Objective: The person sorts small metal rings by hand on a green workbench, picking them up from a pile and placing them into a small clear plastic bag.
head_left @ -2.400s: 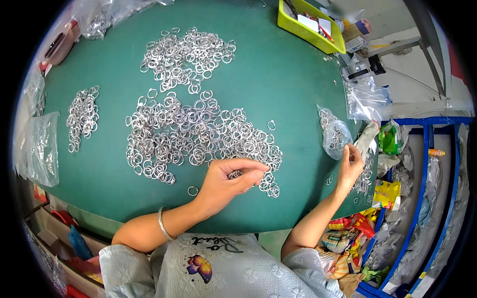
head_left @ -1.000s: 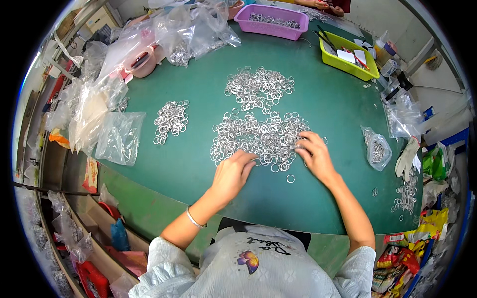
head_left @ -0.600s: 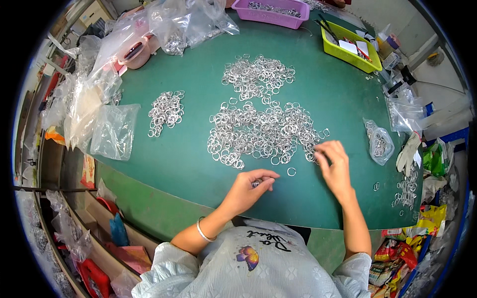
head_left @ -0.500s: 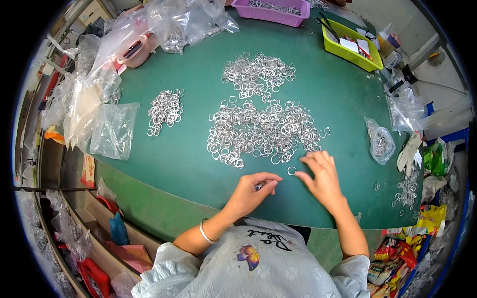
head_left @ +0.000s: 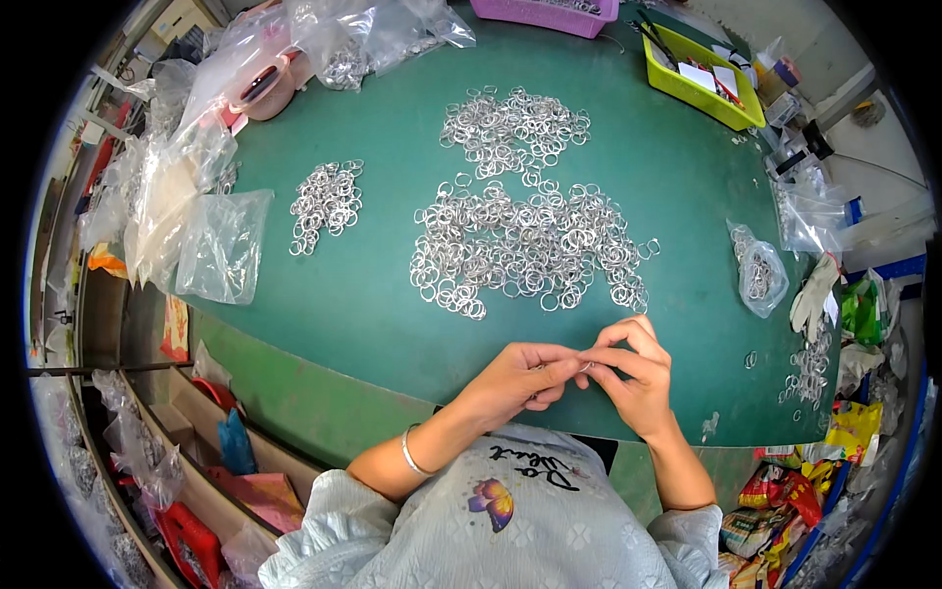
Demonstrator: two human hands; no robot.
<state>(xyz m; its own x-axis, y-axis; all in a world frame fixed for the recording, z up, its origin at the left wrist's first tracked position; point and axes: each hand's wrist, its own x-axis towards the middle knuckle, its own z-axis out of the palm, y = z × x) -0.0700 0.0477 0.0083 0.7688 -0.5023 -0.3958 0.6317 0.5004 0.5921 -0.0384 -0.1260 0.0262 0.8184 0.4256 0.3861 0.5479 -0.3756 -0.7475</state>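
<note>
Close to the table's near edge, my two hands meet at the fingertips. My right hand [head_left: 636, 375] pinches a small silvery metal ring [head_left: 587, 367] between thumb and fingers. My left hand [head_left: 525, 376] is closed, its thumb and forefinger touching that ring; a bit of metal shows in its curled fingers, mostly hidden. Just beyond the hands spreads a large pile of metal rings [head_left: 520, 250], with a smaller ring pile [head_left: 515, 128] behind it. Another small heap of rings [head_left: 327, 206] lies to the left.
Clear plastic bags [head_left: 226, 245] crowd the left side of the green table [head_left: 373, 128], near a pink bowl [head_left: 265, 93]. A purple tray [head_left: 549, 18] and a yellow-green basket [head_left: 702, 93] stand at the back. At right lie a bag of rings [head_left: 758, 278], a glove [head_left: 814, 299] and loose rings [head_left: 808, 373].
My right hand has picked the single ring up off the table and brought it toward me. My left hand has moved right to meet it, and the fingertips now touch.
</note>
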